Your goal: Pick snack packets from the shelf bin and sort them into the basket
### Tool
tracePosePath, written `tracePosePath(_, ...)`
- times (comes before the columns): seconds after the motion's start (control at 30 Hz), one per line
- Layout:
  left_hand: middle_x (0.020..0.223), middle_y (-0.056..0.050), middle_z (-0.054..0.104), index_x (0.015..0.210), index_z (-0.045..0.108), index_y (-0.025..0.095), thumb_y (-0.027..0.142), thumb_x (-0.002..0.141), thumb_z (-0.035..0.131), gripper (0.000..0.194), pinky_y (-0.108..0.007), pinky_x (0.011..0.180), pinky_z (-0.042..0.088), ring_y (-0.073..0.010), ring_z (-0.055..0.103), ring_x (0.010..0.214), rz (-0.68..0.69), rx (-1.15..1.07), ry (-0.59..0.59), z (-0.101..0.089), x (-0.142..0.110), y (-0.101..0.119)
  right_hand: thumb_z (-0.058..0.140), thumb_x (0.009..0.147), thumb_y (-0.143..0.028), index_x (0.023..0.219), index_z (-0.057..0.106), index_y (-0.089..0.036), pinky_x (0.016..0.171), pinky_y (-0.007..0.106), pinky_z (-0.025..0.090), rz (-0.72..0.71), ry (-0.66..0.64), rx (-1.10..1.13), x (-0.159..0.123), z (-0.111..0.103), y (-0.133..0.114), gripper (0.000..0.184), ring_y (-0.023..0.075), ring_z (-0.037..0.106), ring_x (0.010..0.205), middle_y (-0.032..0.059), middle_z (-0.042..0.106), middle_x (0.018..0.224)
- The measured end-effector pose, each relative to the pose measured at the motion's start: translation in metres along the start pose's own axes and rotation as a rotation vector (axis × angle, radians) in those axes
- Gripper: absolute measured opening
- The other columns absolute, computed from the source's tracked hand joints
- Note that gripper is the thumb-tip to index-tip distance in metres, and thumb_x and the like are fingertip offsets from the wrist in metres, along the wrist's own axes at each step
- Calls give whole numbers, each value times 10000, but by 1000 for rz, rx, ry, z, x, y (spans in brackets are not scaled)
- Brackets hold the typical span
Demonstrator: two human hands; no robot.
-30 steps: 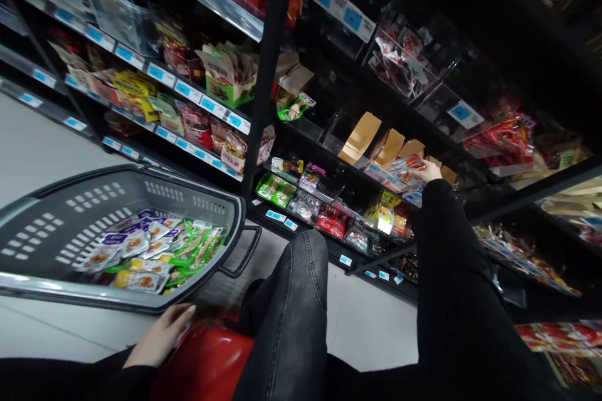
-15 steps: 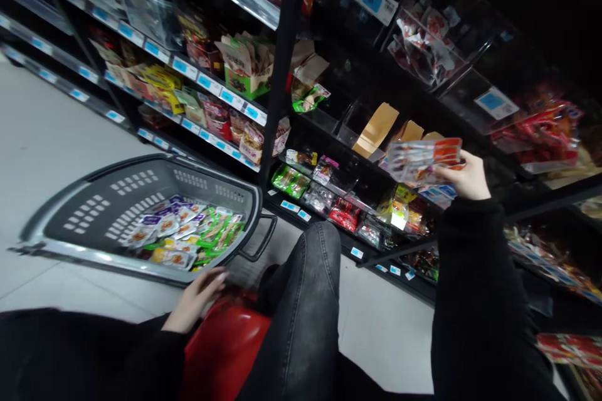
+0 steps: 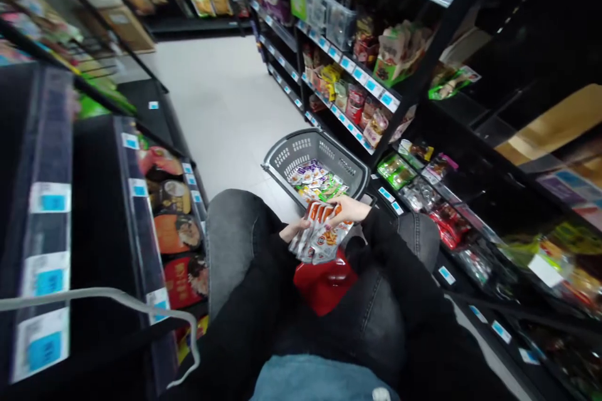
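Note:
Between my knees, both hands hold a bunch of orange-and-white snack packets [image 3: 316, 239], fanned out just above a red stool [image 3: 324, 285]. My left hand [image 3: 294, 229] is closed on the packets' left edge. With its fingers across their upper right side, my right hand [image 3: 347, 209] grips the same bunch. Right beyond the hands stands a grey shopping basket [image 3: 294, 149] on the floor. Purple-and-white, yellow and green packets [image 3: 322, 182] lie inside it. The near rim of the basket is partly hidden by my hands.
Shelves of snacks [image 3: 348, 106] with blue price tags run along the right. On the left is another shelf [image 3: 126, 200] holding round-lidded packages [image 3: 176, 232]. A grey cable [image 3: 113, 293] crosses the lower left. Pale floor [image 3: 211, 94] stretches ahead between the shelves.
My right hand has come from the right-hand shelf to my lap with the packets. My left hand, earlier by the stool, now grips them too. The view has swung left.

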State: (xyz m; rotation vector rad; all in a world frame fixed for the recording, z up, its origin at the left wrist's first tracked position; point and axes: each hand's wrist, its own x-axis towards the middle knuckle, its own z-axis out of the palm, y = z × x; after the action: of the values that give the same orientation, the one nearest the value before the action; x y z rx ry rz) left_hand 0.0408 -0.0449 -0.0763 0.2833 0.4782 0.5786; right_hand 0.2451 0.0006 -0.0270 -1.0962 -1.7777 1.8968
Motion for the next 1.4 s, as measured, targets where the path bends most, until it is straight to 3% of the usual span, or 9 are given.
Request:
tracePosePath(0.23, 855, -131, 728, 1220, 529, 32, 150, 659, 546, 574, -427, 827, 473, -297, 683, 789, -47, 25, 88, -32, 11, -3, 908, 475, -214, 1106, 611, -139, 823, 341, 461, -118, 202, -322, 32, 12, 26, 702, 240, 573, 892, 42, 604, 959)
tracePosePath(0.33, 870, -138, 722, 1191, 535, 35, 177, 667, 545, 542, -445, 833, 470, -308, 674, 832, 64, -84, 92, -33, 12, -9, 909, 500, -255, 1062, 640, -146, 859, 347, 448, -206, 313, -408, 39, 19, 26, 632, 244, 558, 943, 62, 579, 1000)
tracePosePath(0.47, 867, -120, 712, 1136, 547, 70, 252, 707, 520, 467, -451, 832, 475, -308, 665, 863, 223, -214, 169, -29, 13, -9, 813, 680, -286, 1040, 643, -155, 883, 325, 440, -319, 559, -520, 48, 37, 25, 419, 224, 550, 959, 72, 551, 1040)
tracePosePath(0.57, 883, -95, 708, 1128, 544, 99, 242, 734, 473, 425, -418, 815, 485, -290, 665, 871, 273, -259, 255, -27, 20, -2, 710, 795, -304, 1129, 605, -159, 847, 322, 458, -267, 696, -649, 50, 51, 26, 378, 235, 561, 929, 94, 540, 1077)
tracePosePath(0.77, 842, -113, 714, 1086, 573, 107, 191, 743, 433, 380, -406, 717, 505, -318, 662, 848, 126, -251, 244, -29, 37, 6, 594, 877, -321, 1158, 584, -167, 756, 348, 464, -10, 890, -865, 36, 65, 30, 321, 267, 571, 850, 122, 538, 1086)
tracePosePath(0.93, 786, -118, 709, 1082, 576, 95, 186, 665, 442, 447, -383, 624, 519, -297, 675, 763, 84, -261, 119, -35, 41, -2, 628, 809, -246, 1042, 606, -132, 806, 333, 463, 34, 1061, -609, 30, 59, 37, 261, 256, 562, 901, 119, 557, 1011)
tracePosePath(1.0, 786, -124, 709, 1091, 567, 75, 185, 654, 439, 469, -381, 620, 520, -295, 676, 756, 107, -258, 56, -38, 41, -4, 533, 813, -163, 924, 615, -134, 847, 333, 452, -22, 1041, -495, 32, 53, 42, 141, 240, 563, 911, 100, 578, 946)
tracePosePath(1.13, 801, -136, 712, 1136, 531, 41, 170, 636, 425, 528, -411, 646, 522, -300, 677, 740, 145, -261, 35, -40, 39, -6, 401, 739, -74, 921, 581, -144, 854, 322, 460, -82, 1035, -176, 42, 45, 51, 265, 199, 580, 873, 62, 601, 906)
tracePosePath(1.4, 932, -143, 712, 1133, 525, 75, 198, 650, 437, 506, -440, 732, 528, -305, 674, 827, 392, -301, 59, -39, 37, -4, 650, 627, -261, 961, 511, -172, 715, 278, 515, -128, 873, 553, 45, 45, 59, 373, 194, 585, 843, 54, 574, 908)
